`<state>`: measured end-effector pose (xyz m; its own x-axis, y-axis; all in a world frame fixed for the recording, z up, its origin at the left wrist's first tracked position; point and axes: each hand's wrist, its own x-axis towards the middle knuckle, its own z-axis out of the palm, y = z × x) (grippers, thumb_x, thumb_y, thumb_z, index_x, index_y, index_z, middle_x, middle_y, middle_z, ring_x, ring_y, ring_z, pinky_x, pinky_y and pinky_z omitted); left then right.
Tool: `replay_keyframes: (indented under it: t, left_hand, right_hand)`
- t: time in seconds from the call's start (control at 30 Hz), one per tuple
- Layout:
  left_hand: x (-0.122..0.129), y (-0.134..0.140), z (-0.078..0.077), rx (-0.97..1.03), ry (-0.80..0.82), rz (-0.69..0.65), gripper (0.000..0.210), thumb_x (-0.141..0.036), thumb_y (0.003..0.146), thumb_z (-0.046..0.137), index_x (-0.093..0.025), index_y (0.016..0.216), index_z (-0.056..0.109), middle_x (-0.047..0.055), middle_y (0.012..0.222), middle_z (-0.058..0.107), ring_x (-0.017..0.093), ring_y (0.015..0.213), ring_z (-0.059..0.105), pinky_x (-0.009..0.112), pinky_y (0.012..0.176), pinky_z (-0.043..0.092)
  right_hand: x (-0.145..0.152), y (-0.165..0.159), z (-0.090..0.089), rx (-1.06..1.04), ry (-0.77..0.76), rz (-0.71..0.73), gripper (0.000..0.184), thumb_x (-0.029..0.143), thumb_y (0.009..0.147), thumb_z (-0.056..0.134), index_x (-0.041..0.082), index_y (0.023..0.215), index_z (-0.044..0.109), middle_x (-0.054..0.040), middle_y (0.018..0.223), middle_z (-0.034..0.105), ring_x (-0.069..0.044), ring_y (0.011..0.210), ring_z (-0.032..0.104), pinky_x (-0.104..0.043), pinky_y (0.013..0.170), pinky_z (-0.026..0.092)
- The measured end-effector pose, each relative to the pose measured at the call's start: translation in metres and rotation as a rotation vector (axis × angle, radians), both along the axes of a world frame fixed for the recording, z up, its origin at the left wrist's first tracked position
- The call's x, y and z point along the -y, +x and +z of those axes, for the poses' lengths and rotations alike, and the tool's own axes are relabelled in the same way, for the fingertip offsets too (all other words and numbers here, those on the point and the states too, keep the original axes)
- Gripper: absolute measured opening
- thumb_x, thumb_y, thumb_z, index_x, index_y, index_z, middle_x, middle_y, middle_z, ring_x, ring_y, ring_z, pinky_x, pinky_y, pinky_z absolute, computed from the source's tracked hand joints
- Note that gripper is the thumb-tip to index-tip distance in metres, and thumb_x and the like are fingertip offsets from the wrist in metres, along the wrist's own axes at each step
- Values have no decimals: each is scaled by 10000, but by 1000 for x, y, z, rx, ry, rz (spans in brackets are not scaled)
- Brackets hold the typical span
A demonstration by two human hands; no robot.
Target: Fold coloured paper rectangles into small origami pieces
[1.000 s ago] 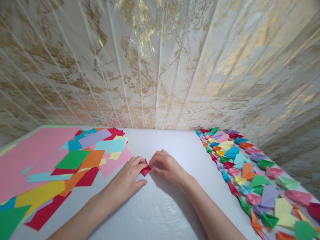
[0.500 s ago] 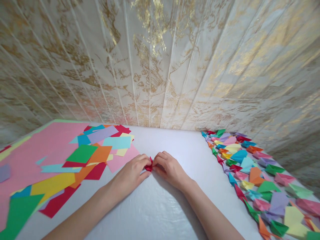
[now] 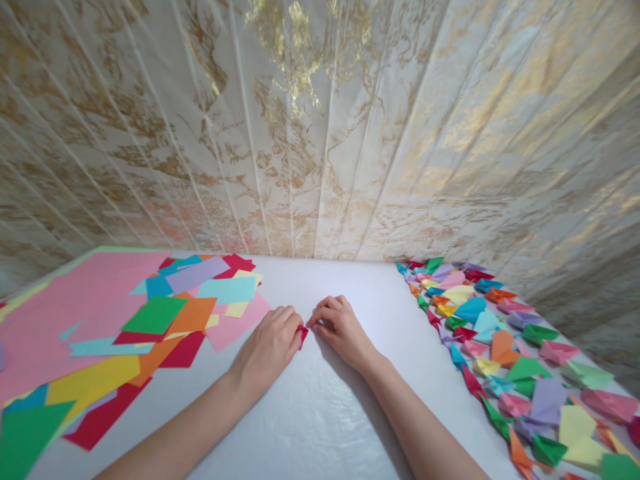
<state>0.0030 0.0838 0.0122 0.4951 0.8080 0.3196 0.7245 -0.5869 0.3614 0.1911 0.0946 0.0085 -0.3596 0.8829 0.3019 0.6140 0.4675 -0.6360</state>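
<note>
My left hand point(image 3: 273, 340) is closed with thumb and fingertips round a small folded piece of red paper point(image 3: 303, 336). Only one edge and corner of the paper show past the fingers; its full shape is hidden. Close by on the right, my right hand point(image 3: 341, 330) has bent fingers, with a slight gap between the thumb and forefinger. A narrow space parts its fingertips from the red paper, and nothing shows in it. Both hands are low over the white tabletop point(image 3: 300, 427).
Coloured paper sheets, among them a green piece point(image 3: 154, 315) and a yellow piece point(image 3: 95, 379), overlap on a large pink sheet point(image 3: 100, 287) at left. Rows of folded paper shapes point(image 3: 505, 347) cover the right side. A gold-patterned curtain point(image 3: 310, 133) hangs behind the table.
The right hand has come off the red paper, leaving a small gap. The left hand has turned, with the paper still in its fingers. The view has shifted slightly to the right.
</note>
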Motion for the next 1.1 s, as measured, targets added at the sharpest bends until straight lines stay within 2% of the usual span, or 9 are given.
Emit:
replay_keyframes:
  t: [0.13, 0.33, 0.5, 0.7, 0.87, 1.1]
  left_hand:
    - [-3, 0, -5, 14, 9, 23, 170, -77, 919, 519, -199, 802, 541, 18, 822, 576, 207, 794, 558, 336, 727, 447]
    - [-1, -2, -7, 36, -19, 39, 181, -83, 921, 552, -204, 789, 528, 7, 816, 588, 201, 798, 574, 323, 724, 461]
    - [0, -1, -6, 30, -33, 40, 140, -79, 900, 586, -200, 841, 547, 12, 849, 602, 210, 827, 581, 326, 741, 459]
    - [-1, 3, -7, 12, -35, 64, 157, -52, 907, 527, -187, 832, 556, 30, 835, 592, 232, 817, 567, 359, 756, 437]
    - [-3, 1, -5, 36, -79, 51, 179, -64, 911, 524, -194, 791, 552, 31, 828, 601, 231, 823, 577, 353, 758, 437]
    - [-7, -3, 2, 111, -174, 40, 174, -82, 894, 520, -205, 779, 565, 19, 815, 639, 215, 829, 624, 320, 740, 454]
  right_hand:
    - [2, -6, 0, -30, -43, -40, 140, 89, 826, 733, 228, 825, 741, -32, 928, 651, -222, 939, 496, -397, 892, 391]
    - [4, -11, 2, -71, -103, -71, 100, 130, 846, 734, 226, 820, 745, -27, 910, 657, -220, 945, 499, -394, 904, 387]
    - [3, -9, 0, -88, -131, -61, 144, 118, 869, 703, 242, 818, 756, -20, 910, 662, -216, 946, 497, -384, 908, 389]
    - [2, -10, -2, -82, -129, -81, 213, 53, 858, 679, 247, 850, 765, -25, 918, 655, -219, 950, 483, -387, 917, 379]
    - [4, -14, -1, -60, -132, -123, 107, 120, 834, 738, 224, 813, 753, -27, 894, 656, -225, 948, 487, -376, 908, 381]
    - [6, -24, 4, 10, -146, -201, 103, 149, 765, 806, 214, 812, 741, -41, 923, 644, -247, 969, 484, -388, 901, 366]
